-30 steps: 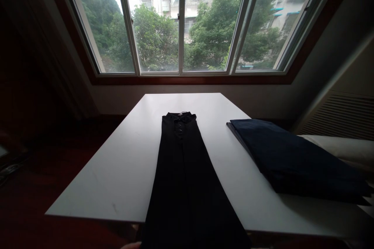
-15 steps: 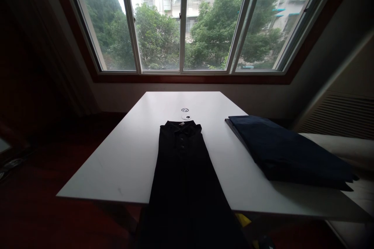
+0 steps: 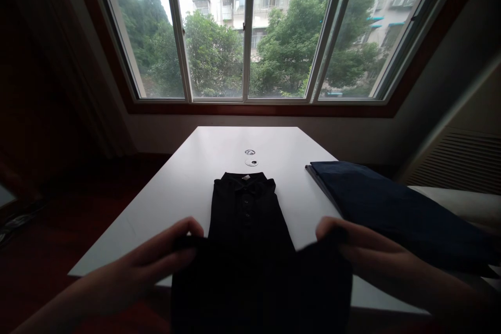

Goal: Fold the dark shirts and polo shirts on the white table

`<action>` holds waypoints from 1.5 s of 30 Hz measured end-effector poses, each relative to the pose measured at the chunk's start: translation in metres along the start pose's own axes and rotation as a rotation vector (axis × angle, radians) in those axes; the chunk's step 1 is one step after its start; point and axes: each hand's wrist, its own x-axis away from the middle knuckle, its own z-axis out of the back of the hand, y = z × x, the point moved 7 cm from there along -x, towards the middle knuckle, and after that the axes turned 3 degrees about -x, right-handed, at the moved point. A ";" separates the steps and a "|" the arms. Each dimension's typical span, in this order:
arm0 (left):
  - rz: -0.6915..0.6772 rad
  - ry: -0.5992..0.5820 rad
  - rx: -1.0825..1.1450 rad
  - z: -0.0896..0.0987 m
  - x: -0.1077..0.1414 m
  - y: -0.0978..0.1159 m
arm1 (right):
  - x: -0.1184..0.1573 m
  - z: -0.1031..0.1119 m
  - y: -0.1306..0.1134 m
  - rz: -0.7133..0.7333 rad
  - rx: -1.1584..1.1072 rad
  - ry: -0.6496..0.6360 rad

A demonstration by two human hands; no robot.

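Grip closed: left hand (image 3: 143, 263) and right hand (image 3: 378, 250) pinch the black garment (image 3: 258, 266).
Seemingly a lifting step; next move calls for level hands.

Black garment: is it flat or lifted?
Partly lifted: the garment's buttoned end lies on the table; left hand and right hand hold up its near part.

Green trees (image 3: 213, 52) outside the window (image 3: 247, 47)
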 end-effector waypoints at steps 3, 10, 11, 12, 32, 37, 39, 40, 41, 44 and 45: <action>-0.077 -0.063 0.116 0.020 -0.054 0.022 | -0.063 0.024 0.008 -0.135 -0.308 0.015; -0.085 -0.105 0.230 0.053 -0.172 0.008 | -0.175 0.077 0.052 -0.220 -0.488 0.096; -0.071 -0.120 0.250 0.056 -0.189 0.002 | -0.188 0.083 0.059 -0.233 -0.509 0.096; -0.054 -0.134 0.272 0.058 -0.206 -0.006 | -0.200 0.088 0.065 -0.246 -0.530 0.094; 0.069 -0.281 -0.097 0.042 -0.340 -0.095 | -0.291 0.127 0.168 -0.454 -0.010 -0.106; -0.126 -0.329 -0.192 0.029 -0.353 -0.069 | -0.307 0.122 0.149 -0.350 0.128 -0.134; -0.214 -0.320 -0.143 0.032 -0.351 -0.051 | -0.308 0.120 0.131 -0.261 0.070 -0.147; -0.253 -0.301 -0.118 0.034 -0.350 -0.044 | -0.308 0.120 0.123 -0.224 0.032 -0.155; -0.280 -0.276 -0.103 0.037 -0.350 -0.039 | -0.307 0.121 0.118 -0.198 0.002 -0.160; -0.242 -0.241 -0.147 0.040 -0.354 -0.051 | -0.308 0.130 0.125 -0.218 0.016 -0.127; -0.203 -0.241 -0.194 0.040 -0.356 -0.061 | -0.308 0.134 0.134 -0.255 0.057 -0.110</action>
